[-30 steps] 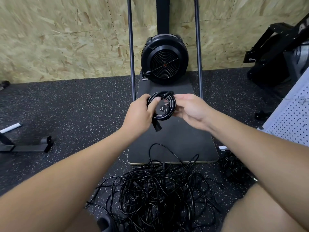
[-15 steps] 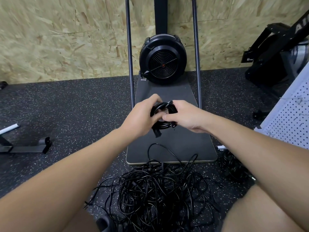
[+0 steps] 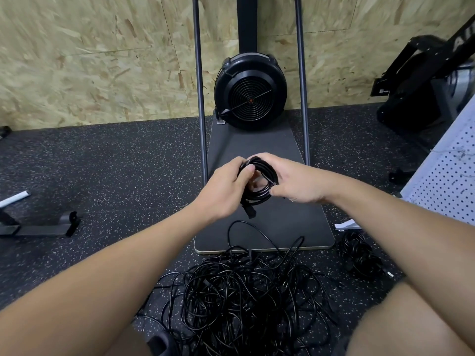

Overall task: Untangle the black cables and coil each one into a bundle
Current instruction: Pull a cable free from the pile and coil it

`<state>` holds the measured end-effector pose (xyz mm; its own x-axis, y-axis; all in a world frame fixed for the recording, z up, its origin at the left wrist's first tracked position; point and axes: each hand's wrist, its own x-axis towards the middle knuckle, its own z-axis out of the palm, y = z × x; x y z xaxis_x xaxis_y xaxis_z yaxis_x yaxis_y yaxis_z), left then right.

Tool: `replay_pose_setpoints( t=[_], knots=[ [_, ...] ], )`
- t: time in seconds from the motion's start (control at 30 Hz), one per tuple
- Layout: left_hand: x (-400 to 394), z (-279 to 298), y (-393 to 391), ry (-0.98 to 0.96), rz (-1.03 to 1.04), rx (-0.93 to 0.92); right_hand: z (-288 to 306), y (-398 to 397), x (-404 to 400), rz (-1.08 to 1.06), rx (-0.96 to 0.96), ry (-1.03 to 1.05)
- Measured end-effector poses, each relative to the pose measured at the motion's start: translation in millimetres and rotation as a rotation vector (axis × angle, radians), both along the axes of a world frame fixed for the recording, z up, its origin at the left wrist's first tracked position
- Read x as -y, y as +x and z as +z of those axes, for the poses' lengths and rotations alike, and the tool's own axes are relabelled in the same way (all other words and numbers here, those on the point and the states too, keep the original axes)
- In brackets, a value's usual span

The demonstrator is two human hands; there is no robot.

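You hold a coiled black cable (image 3: 259, 182) up in front of you with both hands, above the dark flat base board (image 3: 259, 147) of the exercise machine. Your left hand (image 3: 223, 191) wraps its fingers around the left side of the coil, thumb laid across the top strands, so that grip is clamped on the bundle. Your right hand (image 3: 298, 179) closes on the right side, thumb and fingers pinching the strands together. One plug end (image 3: 250, 211) hangs down below your left hand. On the speckled rubber floor (image 3: 115, 176) between your knees lies the tangled pile of black cables (image 3: 246, 294), loose loops reaching onto the front edge of the base board. To the right of the pile, near your right forearm, sits a smaller heap of dark cable (image 3: 359, 255), partly hidden. The round black fan housing (image 3: 250, 95) stands at the far end of the board, against the chipboard wall (image 3: 90, 60).
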<state>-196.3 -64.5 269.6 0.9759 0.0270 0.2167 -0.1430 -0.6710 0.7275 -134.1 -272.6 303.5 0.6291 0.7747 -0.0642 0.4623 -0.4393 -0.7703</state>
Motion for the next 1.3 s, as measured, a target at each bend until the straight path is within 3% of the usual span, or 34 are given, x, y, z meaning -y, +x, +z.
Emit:
replay_pose_setpoints(
  t=[0.23,0.37,0.53,0.7,0.9,1.1,1.2,1.3],
  knots=[
    [17,1,2,-0.079,0.061,-0.011,-5,-9,-14,-0.173,0.094,-0.128],
    [20,6,8,-0.110,0.111,-0.004,-7,-7,-12,-0.180,0.082,-0.041],
    [15,21,11,-0.412,0.086,-0.101,-5,-5,-8,-0.147,-0.026,0.169],
    [16,30,15,-0.500,0.072,-0.040,6,-7,-4,-0.128,-0.110,0.323],
    [15,38,23,-0.371,-0.092,-0.007,11,-2,10,-0.245,-0.152,0.452],
    [25,29,31,-0.149,-0.212,0.167,11,-2,30,-0.376,-0.286,0.570],
    [34,32,33,-0.148,-0.240,0.196,13,-6,39,-0.397,-0.301,0.611],
    [41,30,34,-0.224,-0.169,0.103,16,-8,48,-0.410,-0.271,0.588]
  ],
)
